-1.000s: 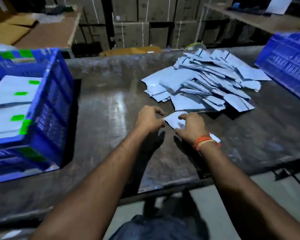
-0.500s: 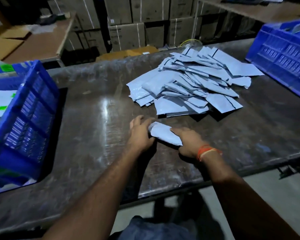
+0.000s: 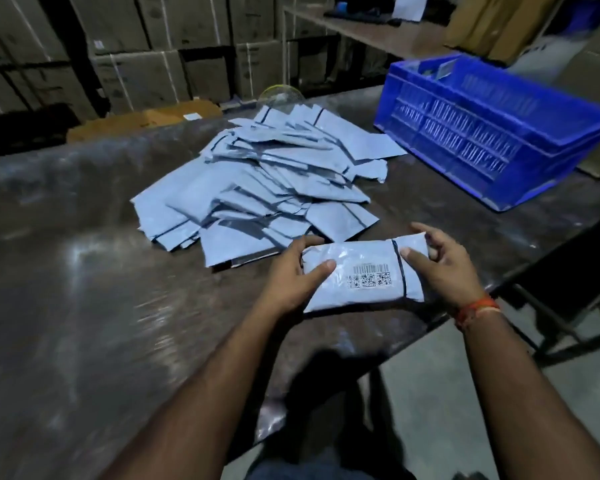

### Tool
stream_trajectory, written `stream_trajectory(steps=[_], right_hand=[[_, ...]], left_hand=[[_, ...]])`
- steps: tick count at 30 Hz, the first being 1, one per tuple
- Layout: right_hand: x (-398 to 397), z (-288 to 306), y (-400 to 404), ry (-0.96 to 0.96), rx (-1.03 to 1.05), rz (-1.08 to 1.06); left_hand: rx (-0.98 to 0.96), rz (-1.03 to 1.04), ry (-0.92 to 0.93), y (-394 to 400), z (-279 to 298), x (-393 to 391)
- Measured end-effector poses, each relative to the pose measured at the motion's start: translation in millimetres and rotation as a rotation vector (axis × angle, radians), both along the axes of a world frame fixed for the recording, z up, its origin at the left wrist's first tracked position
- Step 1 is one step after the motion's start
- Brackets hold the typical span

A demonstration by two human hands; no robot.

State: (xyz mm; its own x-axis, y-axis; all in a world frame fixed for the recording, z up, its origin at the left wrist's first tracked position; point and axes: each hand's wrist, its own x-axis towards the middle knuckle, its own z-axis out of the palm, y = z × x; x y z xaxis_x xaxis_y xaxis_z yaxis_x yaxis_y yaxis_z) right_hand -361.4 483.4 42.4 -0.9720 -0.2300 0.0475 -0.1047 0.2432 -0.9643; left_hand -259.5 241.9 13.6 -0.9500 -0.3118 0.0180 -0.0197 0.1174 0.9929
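Observation:
A grey filled mailer packet [image 3: 364,275] with a barcode label and a dark seal stripe is held above the near edge of the dark table [image 3: 84,271]. My left hand [image 3: 291,275] grips its left end, thumb on top. My right hand [image 3: 440,268] grips its right end, thumb by the stripe; an orange thread band circles that wrist. Just beyond the packet, a heap of several flat grey mailer bags [image 3: 274,181] lies on the table.
A blue plastic crate [image 3: 482,126] stands at the table's far right corner. Stacked cardboard boxes [image 3: 153,46] line the back wall. A wooden shelf [image 3: 378,32] runs behind the crate. Grey floor shows below the table's near right edge.
Both hands have lifted the packet off the table and turned it label side up. The view has swung right, so the blue crate on the left has left the frame.

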Motion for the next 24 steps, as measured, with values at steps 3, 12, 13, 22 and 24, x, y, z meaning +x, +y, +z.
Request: stream_trajectory(steps=[3,12,13,22,24], right_hand=[[-41,-20,26,-0.036,-0.052,-0.085],[-182,-55,133,-0.025,0.182,-0.044],[-193,-56,141,-0.013,0.216,-0.023],[-257,-63,174,-0.055,0.324,-0.054],[-262,-61,179,-0.124,0.293,-0.118]], left_hand=[[-0.199,0.058,-0.029,33,-3,-45],[-0.304,0.429,-0.235,161,-24,-163],[-0.328,0.456,-0.267,172,-26,-171],[-0.504,0.572,-0.357,207,-9,-245],[-0.530,0.560,-0.333,208,-1,-264]])
